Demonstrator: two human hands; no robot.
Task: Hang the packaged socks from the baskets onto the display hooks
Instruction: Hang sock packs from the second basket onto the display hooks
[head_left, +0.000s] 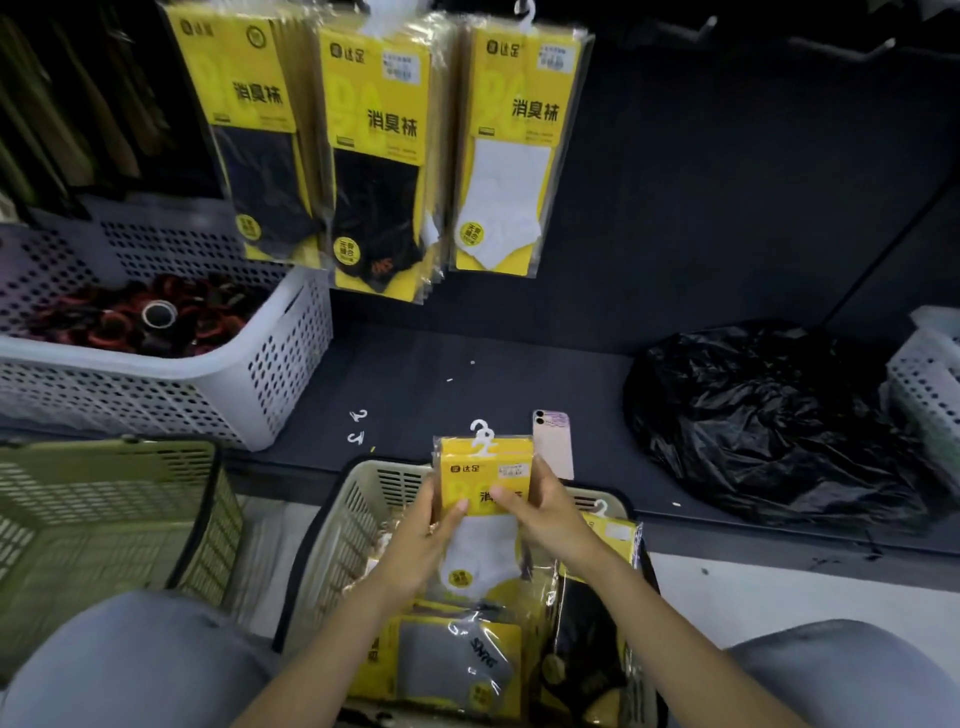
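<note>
Left hand (431, 527) and right hand (543, 512) grip white-sock pack (485, 465) (branded 达足)

Close together, left hand (427, 535), right hand (545, 515) pinching.

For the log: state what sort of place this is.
Probably a shop, mid-restock: packaged socks hang on a dark display wall, and a basket below holds more packs.
</note>
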